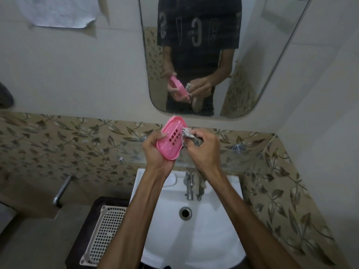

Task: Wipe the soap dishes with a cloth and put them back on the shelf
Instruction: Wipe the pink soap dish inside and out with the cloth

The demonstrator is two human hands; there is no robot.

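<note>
I hold the pink oval plastic soap dish [172,139] tilted in my left hand [155,150] above the white basin's [213,220] back edge, fingers curled round it, so my right hand [204,146], pinching the crumpled grey cloth [187,133], reaches its slotted inside.

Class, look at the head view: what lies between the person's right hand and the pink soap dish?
In the head view, a crumpled grey cloth, pinched by the right hand, lies between it and the pink soap dish, touching the dish's right rim.
</note>
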